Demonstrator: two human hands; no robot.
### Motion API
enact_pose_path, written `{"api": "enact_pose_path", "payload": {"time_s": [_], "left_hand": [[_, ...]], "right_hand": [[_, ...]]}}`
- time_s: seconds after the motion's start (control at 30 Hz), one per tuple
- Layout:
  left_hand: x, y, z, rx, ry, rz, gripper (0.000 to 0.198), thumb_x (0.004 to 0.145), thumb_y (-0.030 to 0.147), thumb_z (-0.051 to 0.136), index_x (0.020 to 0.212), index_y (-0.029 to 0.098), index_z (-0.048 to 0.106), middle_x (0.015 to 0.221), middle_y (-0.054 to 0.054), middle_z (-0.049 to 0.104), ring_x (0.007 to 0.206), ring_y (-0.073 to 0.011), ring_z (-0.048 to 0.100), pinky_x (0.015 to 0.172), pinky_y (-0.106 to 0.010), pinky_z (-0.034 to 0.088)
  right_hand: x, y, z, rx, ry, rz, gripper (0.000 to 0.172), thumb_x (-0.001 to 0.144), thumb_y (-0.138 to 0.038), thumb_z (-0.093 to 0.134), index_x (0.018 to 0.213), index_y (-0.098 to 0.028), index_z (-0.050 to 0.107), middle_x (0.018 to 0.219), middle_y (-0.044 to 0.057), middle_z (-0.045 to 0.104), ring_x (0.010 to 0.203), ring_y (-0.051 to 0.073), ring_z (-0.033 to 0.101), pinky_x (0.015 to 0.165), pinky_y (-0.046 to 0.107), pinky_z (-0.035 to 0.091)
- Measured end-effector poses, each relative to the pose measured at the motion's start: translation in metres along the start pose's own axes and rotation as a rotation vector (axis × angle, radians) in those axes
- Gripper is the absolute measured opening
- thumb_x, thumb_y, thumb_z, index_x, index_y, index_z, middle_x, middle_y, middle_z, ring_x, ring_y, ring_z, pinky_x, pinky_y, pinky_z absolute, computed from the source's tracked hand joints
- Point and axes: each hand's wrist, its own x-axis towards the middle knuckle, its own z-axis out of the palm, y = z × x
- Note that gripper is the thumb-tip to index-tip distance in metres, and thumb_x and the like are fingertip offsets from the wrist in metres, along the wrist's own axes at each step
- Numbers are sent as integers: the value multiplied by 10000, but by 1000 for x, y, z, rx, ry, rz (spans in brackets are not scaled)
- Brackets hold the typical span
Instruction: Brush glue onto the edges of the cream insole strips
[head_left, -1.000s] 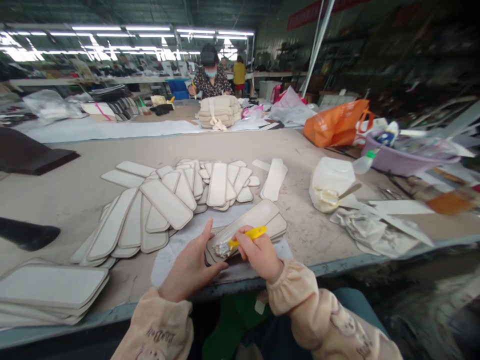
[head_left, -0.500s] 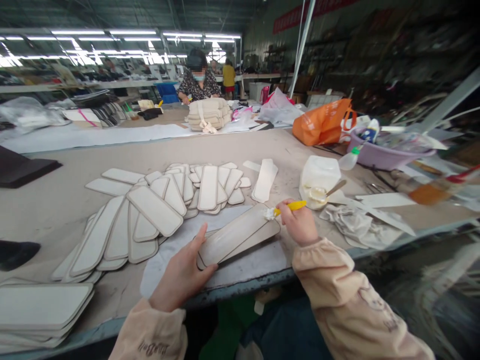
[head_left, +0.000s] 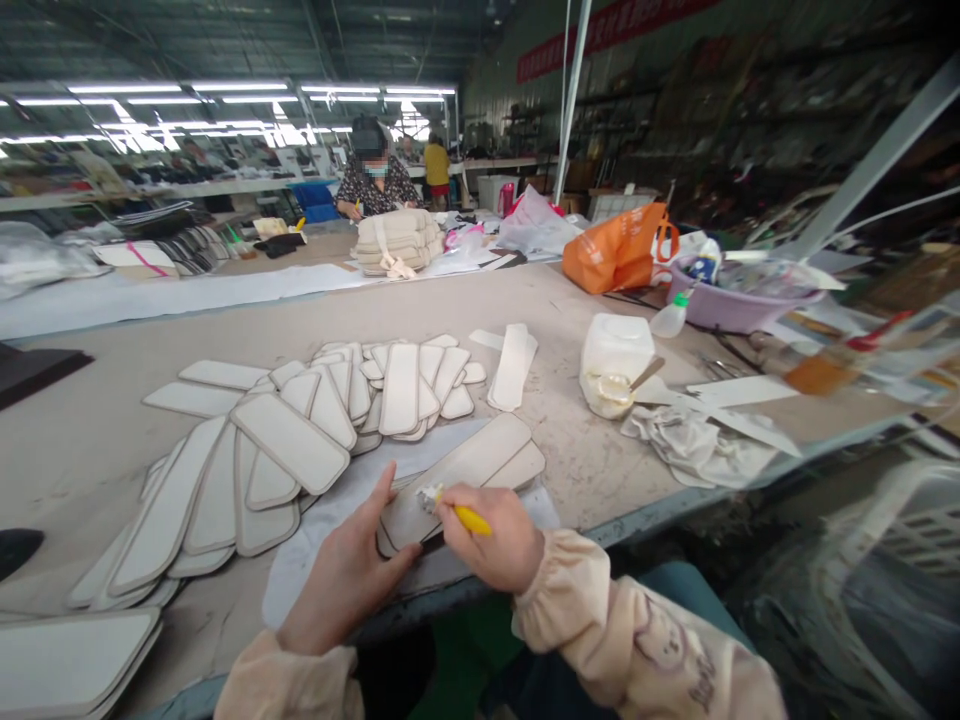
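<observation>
My right hand (head_left: pixel 499 545) is closed around a yellow-handled brush (head_left: pixel 459 511), whose bristles touch the near end of a long beige rounded panel (head_left: pixel 465 470). That panel lies on top of another one on a white sheet (head_left: pixel 300 560) at the table's front edge. My left hand (head_left: pixel 349 575) lies flat with fingers spread, pressing the panel's near left end. Beyond my hands, several more beige panels (head_left: pixel 285 440) are fanned out over the table.
A white glue tub (head_left: pixel 615 362) with a stick in it stands to the right, beside crumpled rags (head_left: pixel 694 445). An orange bag (head_left: pixel 615 250) and a purple basin (head_left: pixel 731 305) sit further back. A stack of panels (head_left: pixel 67 665) lies at front left. Another person (head_left: pixel 373 180) works at the far table.
My right hand has brought the brush back from the panel's far end, near the glue tub, to its near end. The left hand has stayed on the panel.
</observation>
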Motion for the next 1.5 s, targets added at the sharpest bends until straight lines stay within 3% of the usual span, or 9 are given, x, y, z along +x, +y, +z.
{"api": "enact_pose_path", "payload": {"time_s": [0.17,0.27,0.5,0.6,0.67,0.83,0.93,1.17,1.5], "left_hand": [[0,1,-1,9,10,14,900,782,347,614,1534,208,140,1328,-101,599,1217,-290,565,988,-402,453],[-1,1,-1,8,8,20,900,779,341,615,1534,211,142,1327,-94,602,1217,-290,564,983,-399,457],[0,-2,3,-9,32,19,925,766,393,626,1532,200,145,1306,-105,614,1192,-270,584,970,-369,471],[-1,-2,3,-22,28,15,926,768,412,621,1531,200,141,1317,-104,605,1195,-264,582,974,-367,469],[-2,-1,1,-22,21,18,939,757,396,638,1532,198,146,1328,-101,598,1223,-266,561,1003,-370,449],[-2,1,-3,-52,13,15,931,758,346,648,1534,206,153,1370,-88,567,1261,-273,528,1035,-381,427],[-2,-2,-3,-69,8,23,923,757,337,649,1532,216,162,1394,-81,546,1267,-280,523,1036,-390,429],[0,-10,2,-56,5,83,904,782,354,641,1530,170,168,1435,-121,495,1315,-282,470,1077,-410,393],[2,-12,4,-28,15,91,961,732,379,701,1524,170,199,1415,-129,513,1302,-303,480,1067,-419,407]], "right_hand": [[18,51,-33,-188,222,296,291,938,-340,398,929,-202,655,753,54,703,714,183,668,657,252,437],[21,65,-40,-242,274,353,290,936,-335,397,915,-203,654,748,55,700,715,188,666,654,257,433],[-9,-7,16,7,36,-50,223,941,-297,421,891,-194,613,731,26,683,685,137,659,661,217,440],[-12,-19,22,73,-34,-96,201,935,-279,434,866,-210,611,748,13,686,713,135,666,680,216,457],[-9,-8,13,87,11,-18,209,939,-281,435,872,-216,621,757,16,690,718,139,669,690,223,469],[5,59,-34,86,421,209,217,925,-367,482,968,-208,624,829,43,693,715,167,667,695,277,502],[11,95,-55,29,542,241,256,904,-404,497,1026,-205,604,915,61,691,805,198,672,750,332,515],[13,126,-46,55,330,386,260,777,-332,594,1004,-227,522,975,47,695,844,216,691,788,385,528],[5,93,-57,-28,388,323,166,772,-262,562,935,-243,541,866,-7,679,808,188,677,768,314,492]]}}
